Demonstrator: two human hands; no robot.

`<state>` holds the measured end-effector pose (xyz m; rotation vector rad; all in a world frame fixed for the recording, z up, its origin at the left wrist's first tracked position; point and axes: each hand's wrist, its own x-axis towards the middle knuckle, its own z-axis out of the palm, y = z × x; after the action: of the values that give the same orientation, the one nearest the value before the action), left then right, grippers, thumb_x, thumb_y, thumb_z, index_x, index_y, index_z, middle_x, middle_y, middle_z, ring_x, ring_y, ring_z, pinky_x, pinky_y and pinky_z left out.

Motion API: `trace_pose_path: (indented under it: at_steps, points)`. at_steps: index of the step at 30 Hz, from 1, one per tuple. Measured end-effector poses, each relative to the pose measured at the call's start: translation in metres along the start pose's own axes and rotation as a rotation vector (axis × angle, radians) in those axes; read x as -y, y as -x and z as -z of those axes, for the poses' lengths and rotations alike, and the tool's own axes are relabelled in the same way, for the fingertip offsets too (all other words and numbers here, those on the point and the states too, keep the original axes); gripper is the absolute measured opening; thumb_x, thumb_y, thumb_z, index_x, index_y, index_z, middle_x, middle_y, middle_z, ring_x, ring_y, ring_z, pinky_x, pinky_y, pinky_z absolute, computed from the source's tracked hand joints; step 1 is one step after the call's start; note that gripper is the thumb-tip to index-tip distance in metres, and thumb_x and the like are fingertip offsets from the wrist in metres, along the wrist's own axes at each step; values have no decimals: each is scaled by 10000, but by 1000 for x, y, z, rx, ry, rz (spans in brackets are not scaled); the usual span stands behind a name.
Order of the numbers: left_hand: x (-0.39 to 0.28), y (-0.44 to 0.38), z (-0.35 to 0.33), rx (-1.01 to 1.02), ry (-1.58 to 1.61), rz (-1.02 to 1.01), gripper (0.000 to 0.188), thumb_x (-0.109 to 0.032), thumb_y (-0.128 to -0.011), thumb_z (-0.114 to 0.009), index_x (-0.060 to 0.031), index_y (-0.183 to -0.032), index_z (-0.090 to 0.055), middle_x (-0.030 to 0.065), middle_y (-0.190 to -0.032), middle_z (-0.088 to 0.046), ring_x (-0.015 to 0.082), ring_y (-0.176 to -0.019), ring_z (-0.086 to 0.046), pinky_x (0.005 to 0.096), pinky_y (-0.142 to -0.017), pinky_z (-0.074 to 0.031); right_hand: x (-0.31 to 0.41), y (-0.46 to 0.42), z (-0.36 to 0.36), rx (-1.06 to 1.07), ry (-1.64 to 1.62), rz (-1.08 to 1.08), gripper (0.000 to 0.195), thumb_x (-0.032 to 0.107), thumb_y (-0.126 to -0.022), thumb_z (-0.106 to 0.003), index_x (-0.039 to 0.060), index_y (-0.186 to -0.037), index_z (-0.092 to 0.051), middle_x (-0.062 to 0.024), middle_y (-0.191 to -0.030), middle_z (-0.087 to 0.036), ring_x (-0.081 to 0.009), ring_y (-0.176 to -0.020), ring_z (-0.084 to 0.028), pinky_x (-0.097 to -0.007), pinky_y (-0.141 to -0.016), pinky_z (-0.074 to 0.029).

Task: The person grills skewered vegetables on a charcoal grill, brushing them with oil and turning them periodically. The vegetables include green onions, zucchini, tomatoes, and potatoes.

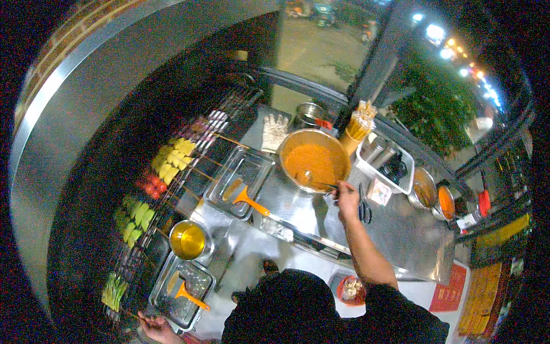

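My right hand [346, 200] is closed on the handle of a ladle, whose bowl [304, 176] sits in orange-brown spice in a large steel bowl [316, 157]. At the lower left, my left hand [157, 327] holds the end of a wooden skewer beside the long grill [154, 208]. Green stalk vegetables [113, 291] lie on the grill near that hand. Farther up lie green slices [139, 219], red pieces [154, 186], yellow slices [176, 161] and purplish pieces [205, 130] on skewers. A steel container of yellow oil [188, 240] stands by the grill.
Two clear trays [211, 195] [209, 275] hold orange-handled brushes. Right of the large bowl are black-handled scissors [365, 212], a white basket [403, 185] with shakers and a skewer holder [349, 142]. A patterned glove [275, 133] lies behind. Smaller steel bowls [423, 188] stand at the right.
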<state>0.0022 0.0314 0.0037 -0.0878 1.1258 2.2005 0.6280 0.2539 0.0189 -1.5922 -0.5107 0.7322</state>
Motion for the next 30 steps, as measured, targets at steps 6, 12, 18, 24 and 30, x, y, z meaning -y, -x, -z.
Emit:
trace_pose_path:
  at_steps: [6, 12, 18, 24, 30]
  points:
    - [-9, 1, -8, -4, -39, 149, 213, -236, -858, -474, -101, -990, -572, -65, -564, -470, 51, -397, -341, 191, -327, -273, 65, 35, -14, 129, 180, 144, 322, 330, -874, -519, 52, -989, -632, -73, -942, -634, -108, -705, -586, -225, -529, -472]
    - [-8, -20, -2, 46, -46, 146, 232, -222, -860, -505, -30, -968, -580, -1, -609, -526, 63, -430, -421, 183, -339, -303, 138, 190, -135, 505, -58, 73, 232, 293, -863, -523, 100, -987, -554, 21, -625, -522, -39, -460, -426, -161, -361, -308]
    - [-18, -11, -13, 62, -144, 136, 180, -188, -849, -555, -27, -916, -599, 9, -632, -527, 61, -435, -408, 189, -358, -294, 132, 330, -294, 1023, -176, -48, 230, 231, -844, -560, 42, -974, -568, -40, -610, -572, -62, -435, -453, -195, -358, -344]
    - [-17, -29, 3, 140, -156, 76, 117, -145, -845, -558, -36, -880, -583, 24, -650, -558, 57, -453, -408, 194, -390, -284, 130, 425, -374, 1255, -153, -31, 210, 193, -872, -507, 15, -968, -564, -69, -642, -580, -86, -470, -473, -212, -390, -369]
    - [-43, -17, 8, 146, -144, 141, 103, -120, -845, -548, -28, -874, -583, 19, -629, -544, 57, -440, -387, 191, -385, -273, 141, 468, -412, 1278, -62, 36, 240, 160, -838, -508, 3, -1013, -558, -61, -650, -563, -93, -499, -468, -220, -427, -367]
